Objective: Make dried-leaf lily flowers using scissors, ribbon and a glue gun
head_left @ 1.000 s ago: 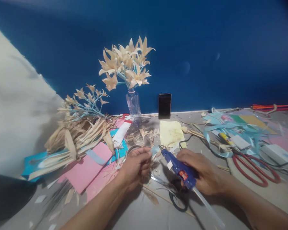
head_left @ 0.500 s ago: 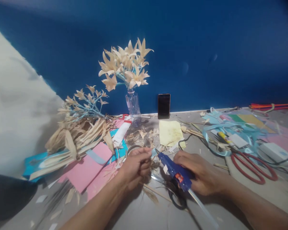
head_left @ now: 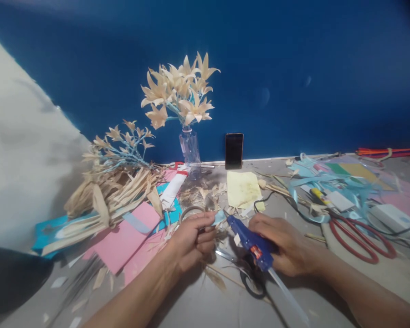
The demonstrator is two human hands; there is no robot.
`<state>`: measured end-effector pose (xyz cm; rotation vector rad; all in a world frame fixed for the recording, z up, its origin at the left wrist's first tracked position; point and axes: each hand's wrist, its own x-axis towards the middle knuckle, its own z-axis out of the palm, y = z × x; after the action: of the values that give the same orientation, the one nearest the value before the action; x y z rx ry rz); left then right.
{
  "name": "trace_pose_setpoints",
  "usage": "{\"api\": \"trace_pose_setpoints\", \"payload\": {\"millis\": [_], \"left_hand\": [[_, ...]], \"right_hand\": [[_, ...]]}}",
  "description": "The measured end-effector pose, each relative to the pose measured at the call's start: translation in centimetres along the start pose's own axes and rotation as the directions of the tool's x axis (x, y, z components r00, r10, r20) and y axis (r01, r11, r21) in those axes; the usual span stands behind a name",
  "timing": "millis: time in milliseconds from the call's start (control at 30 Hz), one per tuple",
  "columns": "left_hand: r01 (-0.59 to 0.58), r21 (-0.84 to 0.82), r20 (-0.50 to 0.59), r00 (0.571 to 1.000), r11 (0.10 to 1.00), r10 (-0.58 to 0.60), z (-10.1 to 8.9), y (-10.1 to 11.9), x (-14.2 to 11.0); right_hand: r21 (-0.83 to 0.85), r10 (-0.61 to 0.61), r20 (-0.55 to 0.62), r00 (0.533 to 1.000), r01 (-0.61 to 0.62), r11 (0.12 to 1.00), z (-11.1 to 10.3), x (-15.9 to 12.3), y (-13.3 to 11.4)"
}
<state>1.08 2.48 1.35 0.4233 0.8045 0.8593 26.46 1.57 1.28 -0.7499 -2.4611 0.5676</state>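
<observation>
My left hand (head_left: 196,237) pinches a small light-blue piece of ribbon or paper (head_left: 219,217) between thumb and fingertips. Wrapped round a blue hot glue gun (head_left: 251,243) is my right hand (head_left: 282,246), and a clear glue stick (head_left: 287,294) sticks out of the gun's back end. The gun's nozzle points at the light-blue piece, close to its edge; I cannot tell whether they touch. Below the hands lie black-handled scissors (head_left: 254,282), partly covered. Dry scraps (head_left: 205,193) are scattered just behind my left hand.
A clear bottle (head_left: 190,152) holds pale husk flowers (head_left: 187,91). Smaller flowers (head_left: 123,146) and dry husks (head_left: 119,196) lie left, by pink paper (head_left: 130,241). A phone (head_left: 234,151) leans on the wall behind a yellow cloth (head_left: 244,189). Red-handled scissors (head_left: 362,239) and blue ribbon (head_left: 328,182) are right.
The glue gun moved left to the light-blue piece, then drew back slightly. The left hand stayed nearly in place, and more of the light-blue piece shows at its fingertips.
</observation>
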Motion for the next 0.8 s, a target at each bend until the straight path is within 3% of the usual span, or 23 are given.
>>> {"api": "trace_pose_setpoints", "payload": {"millis": [167,333,433,567,700,800], "left_hand": [[0.052,-0.052,0.019,0.999,0.997,-0.051,-0.24,0.09,0.06],[0.078,-0.085,0.018,0.997,0.993,-0.077,0.16,0.27,-0.04],[0.056,-0.085,0.024,0.998,0.995,-0.054,0.15,0.26,-0.1],[0.053,-0.097,0.046,0.998,0.994,-0.049,-0.1,0.19,-0.01],[0.074,-0.099,0.061,0.996,0.992,-0.068,-0.14,0.2,0.0],[0.072,-0.1,0.049,0.997,0.992,-0.067,-0.05,0.24,-0.09]], "right_hand": [[-0.001,-0.033,-0.075,0.997,0.033,0.999,-0.14,-0.26,-0.08],[-0.012,-0.017,0.011,1.0,0.017,1.0,-0.08,-0.03,-0.27],[-0.04,0.019,-0.011,1.0,-0.019,0.999,-0.25,-0.08,0.32],[-0.025,-0.024,-0.062,0.998,0.023,0.999,-0.24,-0.27,0.07],[-0.055,-0.034,0.008,0.999,0.035,0.998,-0.19,-0.19,-0.21],[-0.113,0.008,-0.017,1.0,-0.01,0.994,-0.44,-0.22,0.37]]}}
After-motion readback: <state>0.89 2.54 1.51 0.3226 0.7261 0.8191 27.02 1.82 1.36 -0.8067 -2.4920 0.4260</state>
